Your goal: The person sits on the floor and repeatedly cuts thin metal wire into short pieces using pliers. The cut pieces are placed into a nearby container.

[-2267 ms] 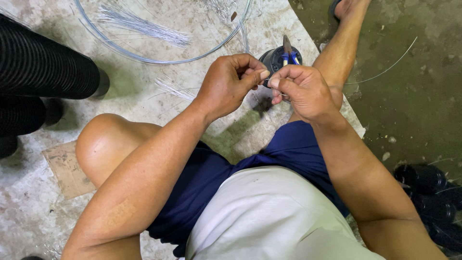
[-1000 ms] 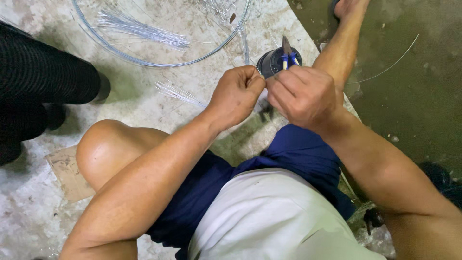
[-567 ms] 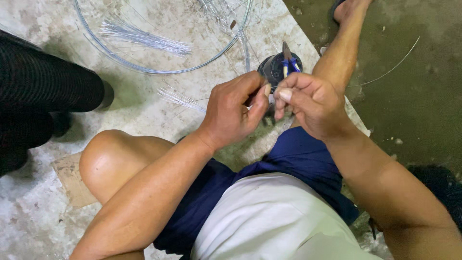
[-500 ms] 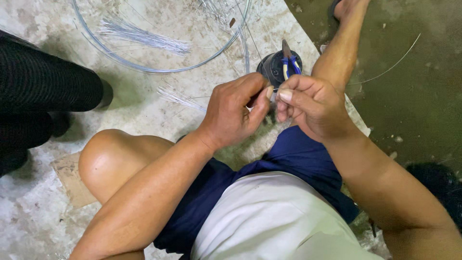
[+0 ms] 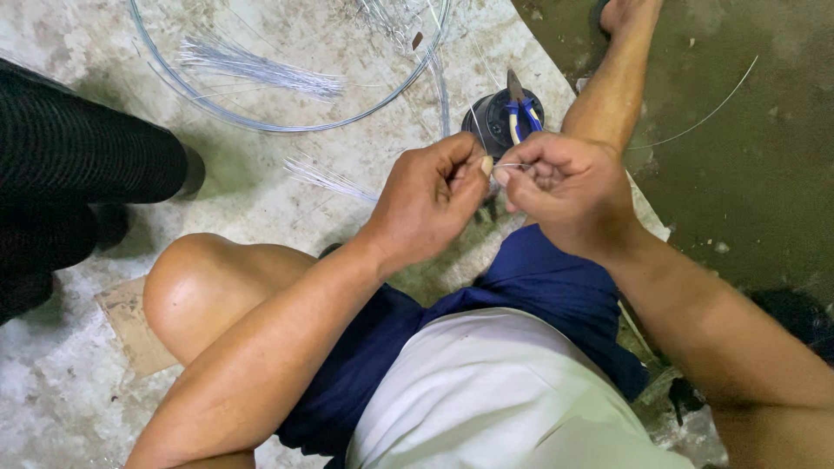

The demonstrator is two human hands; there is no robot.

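Head view, looking down: the left hand (image 5: pixel 430 195) and the right hand (image 5: pixel 569 191) meet above the lap, both pinched shut on a short piece of thin wire (image 5: pixel 511 165) that bridges the small gap between the thumbs. Only a sliver of that wire shows between the fingertips; the rest is hidden in the fists. It looks light and springy, stiff enough to hold a bend yet easy to kink, and slick and fine, so it likely wants a firm fingertip pinch close to the spot being bent rather than a grip out at its ends. Just past the hands, at 12 o'clock from them, stands a small dark round pot (image 5: pixel 497 122) with blue-handled pliers (image 5: pixel 519 108) standing in it, nose up. At 10 o'clock a loose bundle of cut wire strands (image 5: pixel 334 181) lies on the concrete floor (image 5: pixel 261 174), and farther off in the same direction a large wire hoop (image 5: pixel 261 122) encircles another sheaf of silvery strands (image 5: pixel 261 68). At 9 o'clock, well apart, stands another person's dark trouser leg (image 5: pixel 78 165).
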